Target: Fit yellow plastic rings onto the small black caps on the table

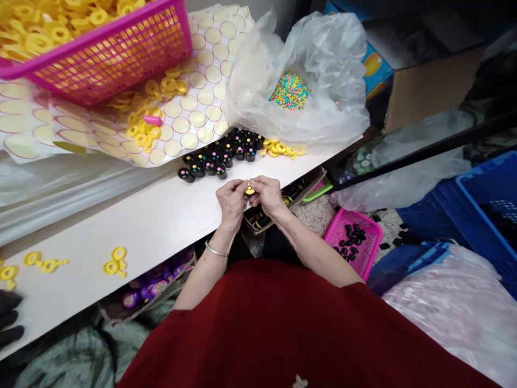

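Both hands meet at the front edge of the white table (157,210). My left hand (231,200) and my right hand (266,195) pinch a small black piece with a yellow ring part (250,189) between their fingertips. Just beyond them stand several black cups (214,156) with coloured beads in their tops. Yellow ring pieces (283,148) lie to the right of the cups. An open clear plastic bag behind holds many coloured beads (291,91).
A pink basket (109,62) of yellow rings stands on a sheet of round stickers (197,97). Loose yellow rings (116,262) lie at left. Below the table are an open box (258,229), a pink basket (374,231) with black pieces and blue crates (448,207).
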